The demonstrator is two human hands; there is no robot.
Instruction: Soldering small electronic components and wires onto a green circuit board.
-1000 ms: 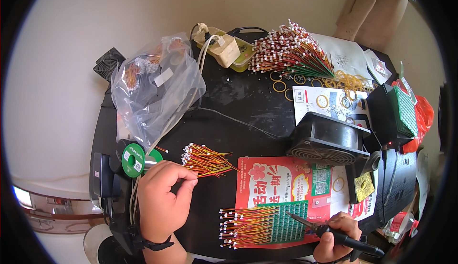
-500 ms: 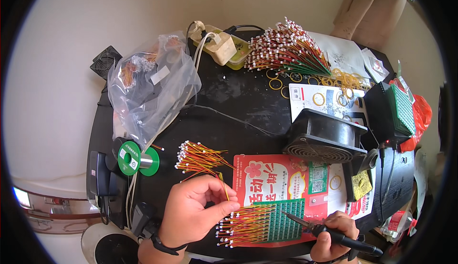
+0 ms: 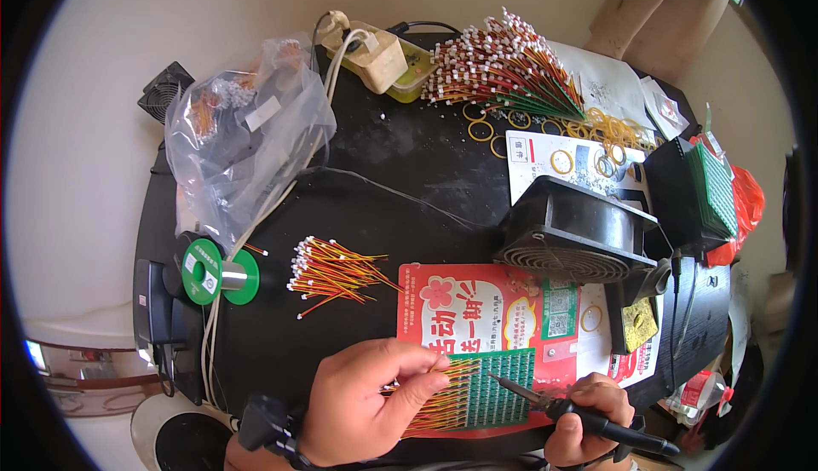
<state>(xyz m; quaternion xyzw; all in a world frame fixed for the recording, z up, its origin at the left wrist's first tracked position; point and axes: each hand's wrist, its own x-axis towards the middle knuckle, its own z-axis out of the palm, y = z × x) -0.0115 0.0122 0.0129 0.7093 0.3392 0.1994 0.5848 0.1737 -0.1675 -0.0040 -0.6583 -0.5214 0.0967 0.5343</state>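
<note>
A green circuit board (image 3: 501,386) lies on a red printed sheet, with a row of red and yellow wire leads (image 3: 439,407) running off its left side. My left hand (image 3: 366,399) is closed at the board's upper left corner. Thumb and forefinger pinch a thin wire lead, mostly hidden by the fingers. In my right hand (image 3: 592,416) is a black-handled soldering iron (image 3: 609,428). Its tip rests over or just above the board's upper part; contact cannot be made out. Beyond my left hand lies a loose pile of white-ended wire leads (image 3: 336,275).
A green solder spool (image 3: 204,272) stands left. A black fan (image 3: 579,228) and a yellow sponge (image 3: 639,324) are right. At the back lie a clear plastic bag (image 3: 256,130), a power strip (image 3: 375,62), wired boards (image 3: 511,71) and rubber bands (image 3: 605,134).
My left hand has moved right and down from beside the wire pile to the board's edge, carrying the lead. The soldering iron has barely moved. The whole view has shifted slightly.
</note>
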